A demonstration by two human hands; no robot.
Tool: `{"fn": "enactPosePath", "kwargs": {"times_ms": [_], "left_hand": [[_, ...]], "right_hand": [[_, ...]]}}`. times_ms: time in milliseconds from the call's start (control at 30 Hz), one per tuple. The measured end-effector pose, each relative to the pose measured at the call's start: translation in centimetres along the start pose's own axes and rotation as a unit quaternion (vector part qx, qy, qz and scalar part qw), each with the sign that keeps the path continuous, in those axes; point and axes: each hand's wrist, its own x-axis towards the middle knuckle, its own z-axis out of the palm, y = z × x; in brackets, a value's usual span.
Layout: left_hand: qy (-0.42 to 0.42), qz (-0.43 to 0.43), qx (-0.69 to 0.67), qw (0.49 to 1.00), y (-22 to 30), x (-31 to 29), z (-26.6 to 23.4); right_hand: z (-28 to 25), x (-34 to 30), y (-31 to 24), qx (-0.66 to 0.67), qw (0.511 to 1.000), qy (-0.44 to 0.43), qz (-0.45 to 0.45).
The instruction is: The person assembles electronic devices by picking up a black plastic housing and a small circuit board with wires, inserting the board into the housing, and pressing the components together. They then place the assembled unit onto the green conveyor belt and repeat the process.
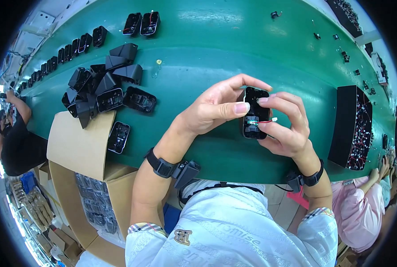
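Note:
Above the near part of the green table (pixel 194 84), my left hand (pixel 212 104) grips a small black plastic housing (pixel 255 129), with its thumb on the near left edge and its index finger curled round the far end. The housing's open side faces up. Inside it sits a small greenish part (pixel 252 121), and a red wire (pixel 265 121) with a white connector (pixel 274 119) runs out to the right. My right hand (pixel 289 122) is closed on the housing's right side. One fingertip presses inside its upper part, and other fingers lie by the wire; their tips are partly hidden.
Black housings (pixel 107 82) lie piled at the left, and more stand in a row along the far left. An open cardboard box (pixel 114 187) holds wrapped black parts. A black bin (pixel 343 129) of wired parts stands at right. People work at both sides.

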Motion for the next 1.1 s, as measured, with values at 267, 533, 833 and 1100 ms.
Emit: {"fn": "enactPosePath", "kwargs": {"times_ms": [267,533,833,1100], "left_hand": [[0.048,-0.011,0.025,0.998,-0.2,0.1,0.5],[0.007,0.008,-0.004,1.0,-0.4,0.3,0.5],[0.078,0.04,0.04,0.995,-1.5,0.1,0.2],[0.212,0.034,0.094,0.972,-1.2,1.2,1.3]], "right_hand": [[0.3,-0.2,-0.2,0.187,0.968,-0.02,0.167],[0.1,0.6,-0.8,0.103,0.981,-0.03,0.163],[-0.2,0.2,-1.1,0.22,0.941,-0.01,0.256],[0.7,-0.5,1.2,0.421,0.859,-0.01,0.291]]}}
